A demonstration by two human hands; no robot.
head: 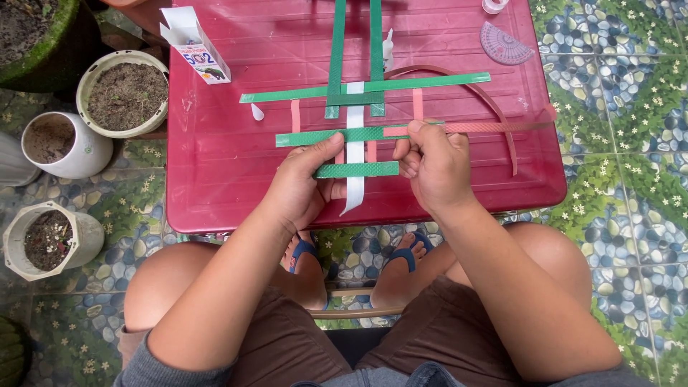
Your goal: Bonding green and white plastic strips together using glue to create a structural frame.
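Left hand [301, 183] pressed flat, thumb on a green strip [337, 135] of the woven strips. Right hand [433, 161] pinched shut on a pink strip [466, 127]. White strip [355, 154] between both hands.

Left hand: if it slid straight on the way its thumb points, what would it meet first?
Probably the white strip, just past the left hand, then the right hand; depth unclear.
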